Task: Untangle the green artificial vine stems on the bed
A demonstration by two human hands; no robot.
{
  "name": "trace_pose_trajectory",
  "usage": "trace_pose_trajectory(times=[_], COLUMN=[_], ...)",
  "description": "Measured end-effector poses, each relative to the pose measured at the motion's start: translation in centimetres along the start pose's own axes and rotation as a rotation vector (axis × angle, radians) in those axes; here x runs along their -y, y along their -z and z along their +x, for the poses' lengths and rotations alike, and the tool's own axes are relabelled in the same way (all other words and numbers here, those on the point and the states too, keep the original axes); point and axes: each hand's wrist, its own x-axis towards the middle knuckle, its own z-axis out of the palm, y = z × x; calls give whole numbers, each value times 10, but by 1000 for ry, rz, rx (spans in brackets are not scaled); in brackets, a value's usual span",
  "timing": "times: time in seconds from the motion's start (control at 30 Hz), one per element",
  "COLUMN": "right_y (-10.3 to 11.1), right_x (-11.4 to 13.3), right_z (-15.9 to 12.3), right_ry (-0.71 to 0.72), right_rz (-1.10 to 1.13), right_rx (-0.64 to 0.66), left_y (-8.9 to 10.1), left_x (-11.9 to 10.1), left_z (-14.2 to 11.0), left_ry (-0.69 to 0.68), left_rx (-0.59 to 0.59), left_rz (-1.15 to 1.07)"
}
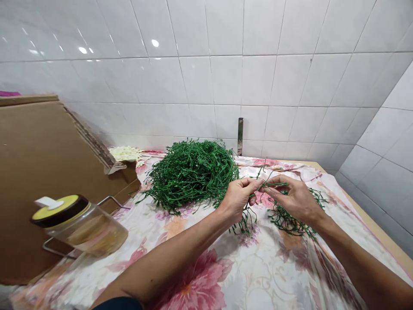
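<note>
My left hand is closed in a pinch on thin green artificial plant stems, whose budded ends hang below it. Right beside it, my right hand pinches a green strand from the same place, fingertips almost touching the left ones. Thin ends stick up above the fingers. Behind my left hand rises a large tangled pile of green stems with small knobbed tips. A smaller heap of stems lies under my right hand, partly hidden by it.
A floral cloth covers the table. On the left stand a cardboard box and a clear jar with a yellow and brown lid. Pale yellow pieces lie behind. A metal strip stands against the tiled wall.
</note>
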Motion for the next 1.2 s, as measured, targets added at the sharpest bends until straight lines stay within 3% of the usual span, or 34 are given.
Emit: trace_pose_trajectory(times=[0.17, 0.37, 0.67, 0.8, 1.07, 1.2], right_y=[-1, 3, -15, -16, -21, -21], right_x=[-2, -6, -8, -7, -13, -17], right_z=[1, 4, 0, 0, -5, -5], right_ry=[31, -73, -169, -192, -9, -9], right_rz=[82, 263, 453, 410, 26, -52], right_rx=[-85, 151, 54, 47, -157, -200], left_y=[2, 3, 3, 2, 3, 0], left_x=[-6, -7, -3, -3, 1, 4], left_z=[1, 2, 6, 6, 6, 5], left_ry=[16, -1, -85, -99, -121, -123], left_rx=[9, 11, -19, -17, -33, -23], left_rz=[9, 44, 62, 86, 84, 82])
